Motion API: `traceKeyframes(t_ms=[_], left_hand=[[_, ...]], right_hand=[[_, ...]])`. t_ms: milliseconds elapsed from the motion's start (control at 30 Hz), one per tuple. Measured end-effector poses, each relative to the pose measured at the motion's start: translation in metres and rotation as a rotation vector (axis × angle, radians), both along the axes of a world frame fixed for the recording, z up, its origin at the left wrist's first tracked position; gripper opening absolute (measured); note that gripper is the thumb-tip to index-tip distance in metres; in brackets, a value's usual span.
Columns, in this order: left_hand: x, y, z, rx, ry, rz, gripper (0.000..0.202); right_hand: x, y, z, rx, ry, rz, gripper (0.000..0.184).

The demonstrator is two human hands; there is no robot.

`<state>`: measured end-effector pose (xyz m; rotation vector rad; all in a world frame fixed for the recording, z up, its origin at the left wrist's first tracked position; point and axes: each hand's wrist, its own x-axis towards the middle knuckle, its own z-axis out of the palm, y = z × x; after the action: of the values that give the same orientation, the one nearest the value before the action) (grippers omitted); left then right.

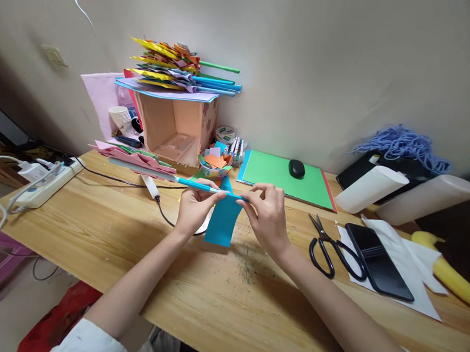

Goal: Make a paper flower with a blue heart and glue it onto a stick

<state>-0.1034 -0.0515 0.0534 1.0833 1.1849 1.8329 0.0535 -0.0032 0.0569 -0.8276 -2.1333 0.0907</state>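
A blue paper stick (pixel 197 184) lies sideways between my hands, above the table. At its left end is a flat stack of pink and grey paper (pixel 138 163), like a folded paper craft. A blue paper strip (pixel 222 221) hangs down from the stick, with another part of it rising behind. My left hand (pixel 194 208) is closed on the stick, thumb on top beside the strip. The thumb and fingers of my right hand (pixel 268 214) pinch the stick's right end at the strip's edge; the exact grip is partly hidden.
Black-handled scissors (pixel 325 245), a phone (pixel 378 260) and a banana (pixel 451 269) lie right. Behind are a mouse (pixel 296 169) on green paper (pixel 260 170), a cardboard box (pixel 209 122) topped with paper crafts (pixel 166 65), and paper rolls (pixel 372 189). A power strip (pixel 51 183) sits left.
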Motion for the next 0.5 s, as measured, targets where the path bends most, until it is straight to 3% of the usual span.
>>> traceKeyframes(t_ms=[233,500], left_hand=[[-0.0022,0.0001,-0.0045,-0.061,-0.060,0.001,0.027],[-0.0015,-0.0018,-0.0016,-0.126,-0.086,-0.066,0.028]], right_hand=[[-0.0006,0.0030,0.0020,-0.379,-0.005,0.270,0.022],[0.0021,0.0054,0.0032,-0.362,-0.030,0.363,0.026]])
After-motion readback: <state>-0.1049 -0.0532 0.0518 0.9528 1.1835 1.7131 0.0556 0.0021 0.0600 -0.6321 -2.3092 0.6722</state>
